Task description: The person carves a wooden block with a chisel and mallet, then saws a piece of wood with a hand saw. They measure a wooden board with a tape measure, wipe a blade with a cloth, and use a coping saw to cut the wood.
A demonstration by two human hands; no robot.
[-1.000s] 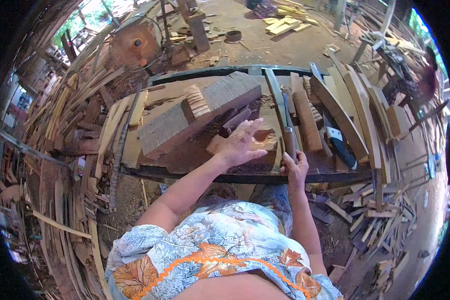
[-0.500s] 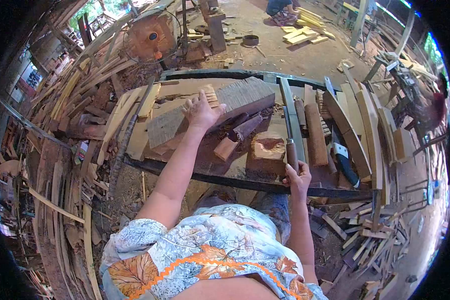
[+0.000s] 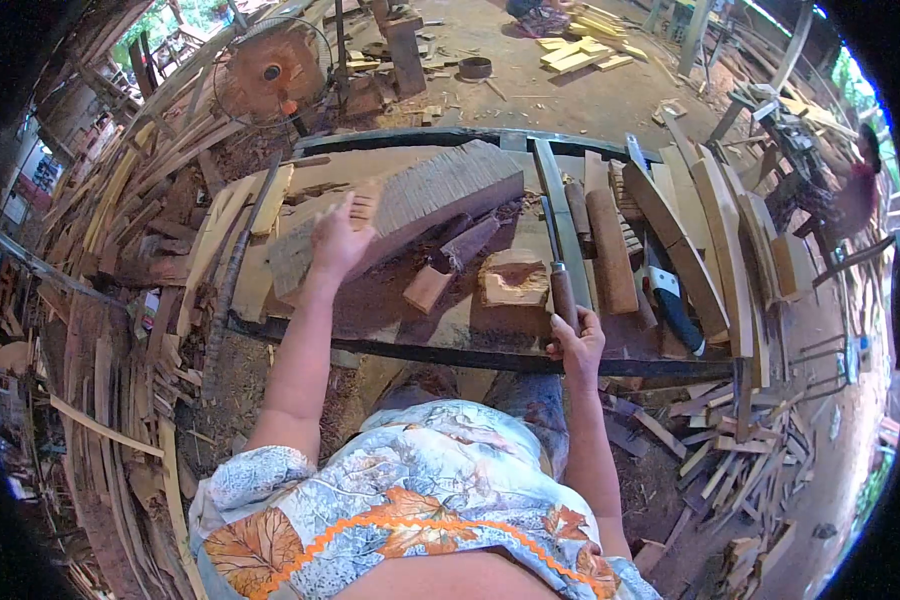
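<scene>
My left hand (image 3: 342, 240) is closed on a small grooved piece of wood (image 3: 365, 208), its fingers at the piece's left side. This overlaps the top of a long, thick wooden beam (image 3: 425, 190) lying slantwise on the workbench (image 3: 370, 328). In my right hand (image 3: 578, 345), near the front edge, is the brown wooden handle of a file (image 3: 562, 290), its narrow dark blade pointing away from me. Left of that handle sits a hollowed wooden block (image 3: 513, 279). A dark piece with a pale end (image 3: 430, 287) lies in front of the beam.
A handsaw (image 3: 676, 310) with a black-and-white handle lies at the bench's right among wooden strips (image 3: 612, 250). A fan (image 3: 273, 72) stands at the back left. Scrap wood (image 3: 740, 425) is piled on both sides. Beyond, a person (image 3: 540, 18) sits beside yellow boards (image 3: 590, 52).
My left hand has moved left and slightly toward me along the beam, carrying the grooved piece. My right hand keeps its grip on the handle. The whole view has shifted slightly.
</scene>
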